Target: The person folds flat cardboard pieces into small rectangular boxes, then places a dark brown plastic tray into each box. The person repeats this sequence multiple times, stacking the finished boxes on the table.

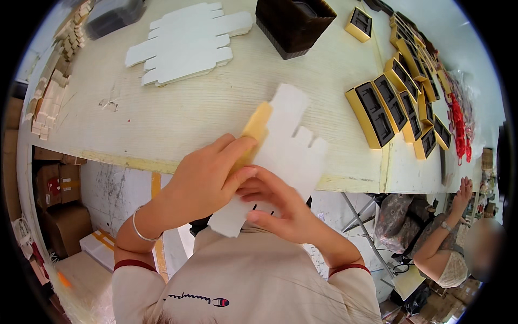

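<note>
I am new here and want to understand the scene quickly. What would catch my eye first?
At centre, the left hand and right hand hold a white cardboard cutout with a yellow side. More cutouts lie stacked at the table's far left, and yellow boxes with black inserts line its right side.

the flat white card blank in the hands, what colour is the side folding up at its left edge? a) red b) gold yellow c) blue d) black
b, the white card blank, held between the left hand and the right hand, shows a gold-yellow face where its left edge turns up above the left fingers.
</note>
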Action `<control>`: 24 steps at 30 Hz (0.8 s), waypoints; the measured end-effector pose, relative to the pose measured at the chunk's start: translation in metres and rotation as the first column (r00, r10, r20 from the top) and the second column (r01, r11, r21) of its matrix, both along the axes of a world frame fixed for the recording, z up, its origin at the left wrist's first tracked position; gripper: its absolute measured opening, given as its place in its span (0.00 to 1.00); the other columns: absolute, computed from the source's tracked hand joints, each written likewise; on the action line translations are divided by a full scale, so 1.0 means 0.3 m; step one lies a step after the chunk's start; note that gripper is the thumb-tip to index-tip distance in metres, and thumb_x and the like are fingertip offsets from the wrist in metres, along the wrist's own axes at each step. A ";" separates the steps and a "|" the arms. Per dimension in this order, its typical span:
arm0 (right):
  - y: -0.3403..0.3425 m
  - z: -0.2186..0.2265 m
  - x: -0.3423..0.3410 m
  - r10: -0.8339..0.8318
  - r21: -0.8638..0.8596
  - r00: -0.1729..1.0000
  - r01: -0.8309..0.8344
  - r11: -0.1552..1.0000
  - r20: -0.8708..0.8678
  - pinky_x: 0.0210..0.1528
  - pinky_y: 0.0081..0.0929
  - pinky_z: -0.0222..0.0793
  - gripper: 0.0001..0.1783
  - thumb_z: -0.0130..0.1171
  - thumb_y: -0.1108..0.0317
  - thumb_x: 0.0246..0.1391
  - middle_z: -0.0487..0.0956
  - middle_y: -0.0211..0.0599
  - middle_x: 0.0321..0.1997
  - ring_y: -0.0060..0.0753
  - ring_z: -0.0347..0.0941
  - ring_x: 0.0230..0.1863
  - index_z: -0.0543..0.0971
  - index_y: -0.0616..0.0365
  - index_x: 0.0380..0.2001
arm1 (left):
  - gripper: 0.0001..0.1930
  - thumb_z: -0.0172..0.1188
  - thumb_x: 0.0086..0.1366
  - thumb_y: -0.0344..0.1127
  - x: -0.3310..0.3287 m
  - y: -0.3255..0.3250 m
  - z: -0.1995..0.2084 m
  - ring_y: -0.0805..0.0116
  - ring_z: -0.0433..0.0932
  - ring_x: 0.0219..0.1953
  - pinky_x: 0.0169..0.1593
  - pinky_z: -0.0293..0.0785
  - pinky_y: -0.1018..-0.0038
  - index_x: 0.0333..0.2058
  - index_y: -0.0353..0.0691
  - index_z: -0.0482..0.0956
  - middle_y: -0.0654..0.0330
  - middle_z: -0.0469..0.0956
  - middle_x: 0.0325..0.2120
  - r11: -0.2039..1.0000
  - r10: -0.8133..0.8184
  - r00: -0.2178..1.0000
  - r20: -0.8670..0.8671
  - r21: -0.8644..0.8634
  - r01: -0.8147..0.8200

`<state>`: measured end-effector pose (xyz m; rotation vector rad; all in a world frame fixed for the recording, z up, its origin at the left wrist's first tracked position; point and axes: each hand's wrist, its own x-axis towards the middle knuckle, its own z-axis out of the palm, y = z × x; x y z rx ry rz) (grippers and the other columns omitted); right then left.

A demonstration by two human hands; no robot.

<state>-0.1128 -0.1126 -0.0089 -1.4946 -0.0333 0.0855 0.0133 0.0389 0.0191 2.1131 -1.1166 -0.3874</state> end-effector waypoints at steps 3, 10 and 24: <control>-0.090 -0.001 -0.056 0.072 -0.614 0.914 0.209 0.761 0.400 0.59 0.37 0.66 0.30 0.67 0.64 0.48 0.74 0.44 0.54 0.44 0.70 0.57 0.72 0.57 0.55 | 0.16 0.55 0.58 0.25 0.019 0.000 0.004 0.56 0.74 0.30 0.31 0.71 0.66 0.46 0.37 0.71 0.56 0.72 0.30 0.998 -0.043 0.991 0.125 0.056 0.037; -0.172 -0.035 -0.125 0.395 -0.878 0.795 0.340 0.338 0.460 0.51 0.35 0.69 0.16 0.63 0.69 0.45 0.76 0.40 0.50 0.37 0.74 0.49 0.77 0.57 0.41 | 0.15 0.55 0.53 0.23 0.072 -0.074 -0.032 0.61 0.73 0.35 0.36 0.72 0.70 0.42 0.39 0.75 0.59 0.74 0.34 0.964 -0.261 0.897 0.356 0.055 0.259; -0.091 -0.060 0.003 0.338 -0.816 0.745 0.494 0.301 0.575 0.41 0.35 0.71 0.20 0.65 0.71 0.36 0.74 0.38 0.37 0.39 0.72 0.39 0.79 0.62 0.38 | 0.11 0.56 0.50 0.24 0.149 -0.108 -0.061 0.64 0.70 0.32 0.35 0.72 0.73 0.34 0.40 0.75 0.64 0.74 0.33 0.907 -0.395 0.807 0.440 0.045 0.419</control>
